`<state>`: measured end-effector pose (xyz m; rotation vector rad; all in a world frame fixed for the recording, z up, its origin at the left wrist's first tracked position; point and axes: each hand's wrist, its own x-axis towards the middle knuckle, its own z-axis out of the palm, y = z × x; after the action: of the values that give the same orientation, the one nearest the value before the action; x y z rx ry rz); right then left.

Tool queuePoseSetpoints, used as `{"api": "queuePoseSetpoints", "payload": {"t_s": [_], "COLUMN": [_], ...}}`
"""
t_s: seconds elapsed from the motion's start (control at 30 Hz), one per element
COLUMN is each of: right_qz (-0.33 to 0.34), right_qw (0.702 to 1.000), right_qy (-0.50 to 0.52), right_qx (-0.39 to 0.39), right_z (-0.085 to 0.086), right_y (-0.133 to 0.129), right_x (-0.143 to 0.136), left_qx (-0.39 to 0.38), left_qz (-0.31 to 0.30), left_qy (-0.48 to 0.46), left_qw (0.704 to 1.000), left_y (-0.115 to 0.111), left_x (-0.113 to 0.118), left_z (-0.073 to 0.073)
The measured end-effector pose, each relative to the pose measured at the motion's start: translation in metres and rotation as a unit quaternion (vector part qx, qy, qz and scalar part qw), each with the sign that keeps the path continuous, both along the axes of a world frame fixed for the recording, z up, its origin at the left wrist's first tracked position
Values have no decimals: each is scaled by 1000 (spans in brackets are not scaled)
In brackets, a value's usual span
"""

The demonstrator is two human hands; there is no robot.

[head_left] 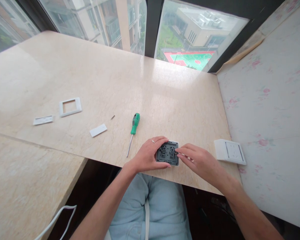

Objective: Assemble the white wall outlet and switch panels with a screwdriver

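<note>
My left hand point(150, 154) grips a wall switch point(168, 153) by its left side, thumb along the near edge and fingers along the far edge. The switch's dark grey inner face, with two rocker mechanisms, is turned up, and a white rim shows around it. My right hand point(196, 156) is closed in a pinch at the switch's right edge. Something tiny and dark shows at those fingertips, too small to make out. To the left lies a green-handled screwdriver point(135, 125), its tip toward me. A small screw point(112, 117) rests beyond a white rocker cover point(98, 130).
A white square frame point(70, 107) and another white cover piece point(43, 120) lie farther left on the stone-patterned counter point(110, 80). A white socket box point(230, 152) sits against the papered wall at right. The counter's front edge runs above my lap; windows stand behind.
</note>
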<state>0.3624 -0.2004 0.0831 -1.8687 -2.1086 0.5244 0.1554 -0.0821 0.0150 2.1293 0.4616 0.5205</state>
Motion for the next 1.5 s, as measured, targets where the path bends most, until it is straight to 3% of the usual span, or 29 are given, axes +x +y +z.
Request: {"api": "queuePoseSetpoints", "payload": {"t_s": [0.27,0.47,0.6,0.83,1.5], "right_qz": [6,-23,-3,61,46], "right_qw": [999,999,992,950,930], "right_qy": [9,23,-74,-245,-310], "right_qx": [42,-39,-100,-184,-191], "right_z": [-3,8,20,35,35], "right_y": [-2,9,23,44,40], "right_x": [-3,-6,-11,-22,-36], "left_qx": [-9,-9,-8,-9,-19], "left_qz": [-1,-1,-3,-3,0], "left_qy": [-2,7,13,12,-5], "left_qw": [1000,1000,1000,1000,1000], "left_y": [0,0,0,1,1], "left_x": [0,-1,0,-1,0], "left_z": [2,2,3,5,4]}}
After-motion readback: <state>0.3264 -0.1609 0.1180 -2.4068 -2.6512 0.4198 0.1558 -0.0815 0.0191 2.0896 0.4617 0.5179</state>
